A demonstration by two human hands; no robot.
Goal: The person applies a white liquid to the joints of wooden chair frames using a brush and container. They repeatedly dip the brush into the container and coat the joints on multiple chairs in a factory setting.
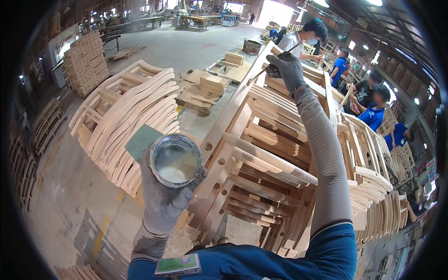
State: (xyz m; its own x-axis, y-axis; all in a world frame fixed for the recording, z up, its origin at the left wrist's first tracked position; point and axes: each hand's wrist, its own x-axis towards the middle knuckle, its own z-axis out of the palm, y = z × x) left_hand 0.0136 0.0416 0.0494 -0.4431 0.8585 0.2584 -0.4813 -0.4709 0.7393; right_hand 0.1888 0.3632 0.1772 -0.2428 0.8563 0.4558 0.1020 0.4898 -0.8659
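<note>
My left hand (165,198), in a grey glove, is wrapped round a small round tub (161,173) with a whitish, milky liquid (175,161) inside. A flat green sheet (143,141) sticks out beside the tub, next to my left fingers; whether they grip it too is hidden. Farther off, my gloved right hand (288,71) is closed round a thin stick (295,46), its lower end over the stacked wooden frames (221,140). Whether that end has bristles is too small to tell. Slatted rails and round holes show in these frames, which stand right before me.
To the left is a tall stack of curved wooden frames (126,119); more curved pieces (373,196) stand at right. Cardboard (193,100) with wooden pieces lies on the floor beyond. A co-worker in a pale shirt (290,43) stands at the far end; others in blue work along the right.
</note>
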